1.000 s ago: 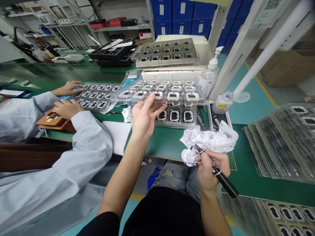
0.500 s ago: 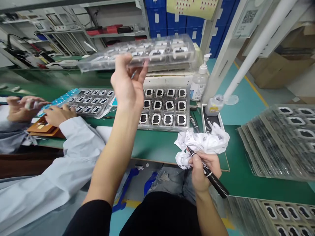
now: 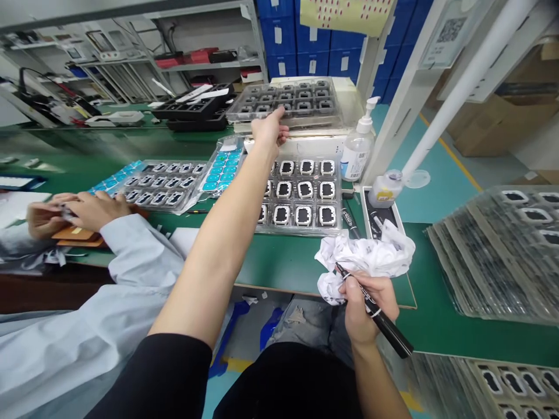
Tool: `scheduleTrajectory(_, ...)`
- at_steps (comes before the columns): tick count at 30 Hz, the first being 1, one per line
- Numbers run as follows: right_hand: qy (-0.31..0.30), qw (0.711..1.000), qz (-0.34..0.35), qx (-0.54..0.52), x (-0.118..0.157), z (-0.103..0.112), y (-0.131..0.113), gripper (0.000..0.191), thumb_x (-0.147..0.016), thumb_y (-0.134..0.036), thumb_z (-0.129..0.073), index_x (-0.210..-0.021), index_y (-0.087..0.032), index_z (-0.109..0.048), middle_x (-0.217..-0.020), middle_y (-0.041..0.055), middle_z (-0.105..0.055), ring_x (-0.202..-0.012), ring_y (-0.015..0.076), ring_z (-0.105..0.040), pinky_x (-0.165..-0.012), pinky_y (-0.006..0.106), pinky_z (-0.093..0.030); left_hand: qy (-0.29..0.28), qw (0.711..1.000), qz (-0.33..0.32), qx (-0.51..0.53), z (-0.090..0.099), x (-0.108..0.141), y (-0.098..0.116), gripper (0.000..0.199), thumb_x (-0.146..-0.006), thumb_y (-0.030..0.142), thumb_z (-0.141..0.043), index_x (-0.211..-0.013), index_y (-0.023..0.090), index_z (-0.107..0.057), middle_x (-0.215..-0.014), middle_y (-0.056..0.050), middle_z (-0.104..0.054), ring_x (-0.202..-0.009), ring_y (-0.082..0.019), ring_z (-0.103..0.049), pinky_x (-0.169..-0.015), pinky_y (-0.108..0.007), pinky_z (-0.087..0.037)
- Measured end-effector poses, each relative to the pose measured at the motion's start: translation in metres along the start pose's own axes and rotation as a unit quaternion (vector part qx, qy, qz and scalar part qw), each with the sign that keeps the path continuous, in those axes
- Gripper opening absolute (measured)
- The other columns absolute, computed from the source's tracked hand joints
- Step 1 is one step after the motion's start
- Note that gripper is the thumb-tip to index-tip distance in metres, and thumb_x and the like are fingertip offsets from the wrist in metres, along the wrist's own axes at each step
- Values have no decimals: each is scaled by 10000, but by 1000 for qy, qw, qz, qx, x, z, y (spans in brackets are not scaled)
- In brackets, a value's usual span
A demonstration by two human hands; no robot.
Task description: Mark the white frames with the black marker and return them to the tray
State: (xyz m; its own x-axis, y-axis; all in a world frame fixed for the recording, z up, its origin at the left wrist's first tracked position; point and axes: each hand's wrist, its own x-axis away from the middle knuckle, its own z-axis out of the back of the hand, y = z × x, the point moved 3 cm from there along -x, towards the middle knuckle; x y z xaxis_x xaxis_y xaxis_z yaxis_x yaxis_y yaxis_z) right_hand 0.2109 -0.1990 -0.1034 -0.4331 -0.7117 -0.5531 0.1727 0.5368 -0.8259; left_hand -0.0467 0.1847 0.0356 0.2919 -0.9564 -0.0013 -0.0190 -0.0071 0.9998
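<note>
My left hand reaches to the front edge of a clear plastic tray of dark frames, which rests on a white box behind the work area. Its thumb lies on the tray's edge with the fingers curled below. In my right hand is a black marker, its uncapped tip pointing up and left. Beside that tip lies crumpled white cloth on the green table. A second clear tray holding white-rimmed frames lies flat in front of the box, partly hidden by my left forearm.
At the left a person's hands work over an orange block. A pump bottle and a small bottle stand right of the trays. Stacked trays lean at the right. Blue stickers lie left of my forearm.
My left hand has moved back and right, and the tray it held in the air now rests on the white box. My right hand keeps hold of the marker.
</note>
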Motion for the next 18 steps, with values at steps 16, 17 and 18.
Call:
scheduleTrajectory(16, 36, 999, -33, -10, 0, 3, 7, 194, -1004, -321, -939, -1017, -207, -782, -787, -5, -822, -601, 197, -799, -617, 338, -683, -66, 992, -68, -88, 7, 112, 6, 411, -1037, 476, -923, -820, 226, -678, -772, -11, -721, -610, -119, -611, -620, -282, -455)
scheduleTrajectory(17, 33, 999, -27, -12, 0, 2, 7, 187, -1002, -313, -938, -1019, -206, -786, -796, 0, -832, -613, 200, -808, -615, 334, -684, -87, 985, -99, -115, 19, 135, 3, 356, -1063, 447, -881, -843, 226, -711, -822, -29, -749, -649, -134, -643, -651, -298, -484)
scheduleTrajectory(18, 31, 999, -20, -11, 0, 2, 7, 182, -999, -306, -938, -1018, -206, -788, -798, 3, -840, -626, 208, -821, -617, 336, -691, -91, 976, -137, -146, 34, 157, -1, 298, -1075, 407, -842, -860, 225, -743, -851, -43, -767, -688, -153, -667, -687, -317, -512)
